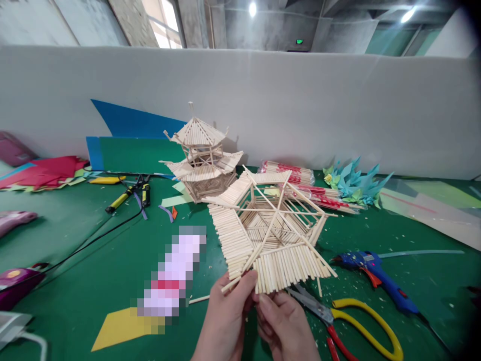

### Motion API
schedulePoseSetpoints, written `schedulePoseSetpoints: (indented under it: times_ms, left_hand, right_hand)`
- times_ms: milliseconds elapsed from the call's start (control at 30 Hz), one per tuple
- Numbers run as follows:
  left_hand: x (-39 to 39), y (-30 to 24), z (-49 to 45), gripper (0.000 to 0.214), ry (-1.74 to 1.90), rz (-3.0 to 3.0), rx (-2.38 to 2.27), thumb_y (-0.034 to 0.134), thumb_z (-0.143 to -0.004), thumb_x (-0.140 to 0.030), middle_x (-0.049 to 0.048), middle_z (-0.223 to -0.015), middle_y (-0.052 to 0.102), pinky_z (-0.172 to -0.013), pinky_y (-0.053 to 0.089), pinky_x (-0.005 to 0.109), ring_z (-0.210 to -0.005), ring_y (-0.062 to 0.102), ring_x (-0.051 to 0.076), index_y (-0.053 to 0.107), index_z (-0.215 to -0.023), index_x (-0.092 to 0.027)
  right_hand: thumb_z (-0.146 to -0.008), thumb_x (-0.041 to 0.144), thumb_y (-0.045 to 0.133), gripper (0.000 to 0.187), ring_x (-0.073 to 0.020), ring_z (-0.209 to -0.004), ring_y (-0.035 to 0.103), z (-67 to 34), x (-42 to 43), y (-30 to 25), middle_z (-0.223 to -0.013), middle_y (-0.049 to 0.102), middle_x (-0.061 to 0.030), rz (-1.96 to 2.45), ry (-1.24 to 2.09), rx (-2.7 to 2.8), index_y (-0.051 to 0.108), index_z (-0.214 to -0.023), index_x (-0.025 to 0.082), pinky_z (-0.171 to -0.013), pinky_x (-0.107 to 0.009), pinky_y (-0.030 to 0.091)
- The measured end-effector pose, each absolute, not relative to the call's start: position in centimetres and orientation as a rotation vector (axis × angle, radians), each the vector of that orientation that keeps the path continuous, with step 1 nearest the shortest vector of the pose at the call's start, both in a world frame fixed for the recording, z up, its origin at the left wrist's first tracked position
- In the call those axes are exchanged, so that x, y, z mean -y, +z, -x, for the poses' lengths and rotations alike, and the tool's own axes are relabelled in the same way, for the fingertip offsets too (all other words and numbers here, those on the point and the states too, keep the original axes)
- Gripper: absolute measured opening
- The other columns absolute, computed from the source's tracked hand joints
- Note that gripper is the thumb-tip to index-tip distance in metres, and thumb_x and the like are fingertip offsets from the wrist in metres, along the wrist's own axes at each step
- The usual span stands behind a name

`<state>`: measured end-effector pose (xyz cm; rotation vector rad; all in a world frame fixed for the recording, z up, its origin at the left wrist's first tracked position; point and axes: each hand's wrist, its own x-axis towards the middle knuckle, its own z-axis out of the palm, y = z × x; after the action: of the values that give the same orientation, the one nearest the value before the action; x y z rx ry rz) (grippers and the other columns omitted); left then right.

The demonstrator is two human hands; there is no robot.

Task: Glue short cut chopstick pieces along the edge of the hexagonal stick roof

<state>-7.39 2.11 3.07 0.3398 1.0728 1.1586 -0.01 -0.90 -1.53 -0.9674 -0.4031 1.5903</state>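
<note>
A partly roofed pavilion model (283, 268) made of thin wooden sticks stands tilted toward me over the green table. My left hand (233, 311) pinches the near left corner of its roof, where a loose-looking stick juts out under the thumb. Just beside it, my right hand (283, 321) is closed at the lower edge of the front roof panel, thumb against the stick ends. The roof has stick panels on the left, front and back; bare beams show on the right. Behind it stands a finished-looking two-tier stick pagoda (199, 170).
On the right lie a blue glue gun (379, 271) with its cord and yellow-and-red handled pliers (323, 313). Wrapped stick bundles (289, 173) and teal folded paper (355, 180) sit behind. Yellow-black cutters (126, 198), red paper (48, 170) and a yellow sheet (116, 328) are on the left.
</note>
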Motion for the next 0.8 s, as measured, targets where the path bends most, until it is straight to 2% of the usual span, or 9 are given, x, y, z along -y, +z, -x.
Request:
schedulePoseSetpoints:
  times_ms: [167,267,333,433,500,667,800]
  left_hand:
    - [-1.5,2.6,8.0,0.020,1.140,-0.398,-1.082,0.068,-0.065,-0.022,-0.0051,-0.045,0.048,-0.045,0.036,0.017,-0.045,0.041,0.007,0.059,-0.049,-0.014]
    - [-0.6,1.9,9.0,0.017,1.140,-0.437,-1.121,0.064,-0.068,-0.025,-0.0047,-0.048,0.045,-0.045,0.033,0.018,-0.048,0.038,0.008,0.064,-0.056,-0.013]
    - [0.2,1.3,9.8,0.014,1.149,-0.485,-1.139,0.064,-0.068,-0.025,-0.0046,-0.050,0.045,-0.046,0.032,0.018,-0.048,0.037,0.008,0.065,-0.061,-0.014]
    - [1.4,0.7,10.9,0.011,1.173,-0.585,-1.237,0.065,-0.067,-0.024,-0.0041,-0.053,0.047,-0.047,0.031,0.018,-0.050,0.036,0.008,0.063,-0.061,-0.015]
    - [2.0,0.6,11.3,0.010,1.167,-0.668,-1.360,0.067,-0.065,-0.023,-0.0039,-0.054,0.049,-0.048,0.031,0.018,-0.052,0.036,0.009,0.062,-0.060,-0.015]
    - [2.9,0.6,11.2,0.010,1.143,-0.861,-1.493,0.070,-0.061,-0.022,-0.0026,-0.054,0.055,-0.049,0.034,0.018,-0.053,0.043,0.011,0.062,-0.056,-0.017]
    - [2.5,0.9,10.0,0.006,1.195,-0.943,-1.457,0.069,-0.061,-0.021,-0.0009,-0.057,0.058,-0.051,0.037,0.019,-0.056,0.048,0.013,0.065,-0.058,-0.018]
  right_hand:
    - [-0.054,0.043,0.075,0.034,-0.0011,-0.037,0.018,-0.7,2.0,-1.7,-0.044,0.040,0.0078,0.994,1.631,0.461,0.064,-0.067,0.014,-0.038,-0.017,0.010]
    - [-0.054,0.039,0.076,0.031,-0.0017,-0.038,0.021,-1.8,3.4,-1.8,-0.043,0.038,0.0077,1.051,1.645,0.488,0.067,-0.068,0.014,-0.038,-0.017,0.011]
    - [-0.055,0.038,0.076,0.029,-0.0040,-0.041,0.030,-2.8,4.5,-1.8,-0.046,0.043,0.0052,1.129,1.601,0.536,0.067,-0.068,0.014,-0.038,-0.016,0.019]
    - [-0.057,0.038,0.073,0.027,-0.0102,-0.052,0.045,-4.8,5.8,-1.6,-0.057,0.055,0.0004,1.319,1.385,0.666,0.066,-0.071,0.016,-0.046,-0.019,0.034]
    - [-0.059,0.038,0.072,0.027,-0.0133,-0.058,0.050,-6.6,6.2,-1.8,-0.064,0.058,-0.0009,1.446,1.202,0.756,0.065,-0.076,0.019,-0.051,-0.021,0.040]
    - [-0.068,0.045,0.061,0.031,-0.0175,-0.069,0.056,-11.7,6.1,-3.4,-0.078,0.062,-0.0048,1.762,0.833,1.032,0.058,-0.086,0.020,-0.057,-0.024,0.046]
    - [-0.069,0.051,0.055,0.036,-0.0186,-0.070,0.058,-14.6,5.9,-4.6,-0.079,0.063,-0.0051,1.955,0.645,1.150,0.057,-0.090,0.021,-0.065,-0.027,0.047]
